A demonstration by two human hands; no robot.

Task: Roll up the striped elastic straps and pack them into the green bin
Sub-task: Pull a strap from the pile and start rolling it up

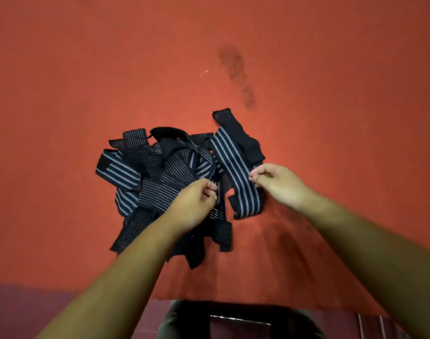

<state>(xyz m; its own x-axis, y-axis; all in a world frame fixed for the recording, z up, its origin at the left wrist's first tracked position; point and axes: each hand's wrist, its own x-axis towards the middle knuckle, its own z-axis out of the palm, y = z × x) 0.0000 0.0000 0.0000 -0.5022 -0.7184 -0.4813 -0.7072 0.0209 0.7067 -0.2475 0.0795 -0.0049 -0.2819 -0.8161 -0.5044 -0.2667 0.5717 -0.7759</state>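
Surface: red cloth [86, 69], dark stain [233, 67] at far centre-right; pile of striped elastic straps [155, 172] lies tangled mid-surface. Right hand [277, 184] pinches the right edge of a broad-striped strap [236, 174] lying on the pile's right side. Left hand [196, 206], fingers curled, pinches a thin-striped strap [220, 212] at the pile's near right edge; hands near each other, not touching.

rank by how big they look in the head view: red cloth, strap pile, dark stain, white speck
1. red cloth
2. strap pile
3. dark stain
4. white speck
Clear gaps, no ties.
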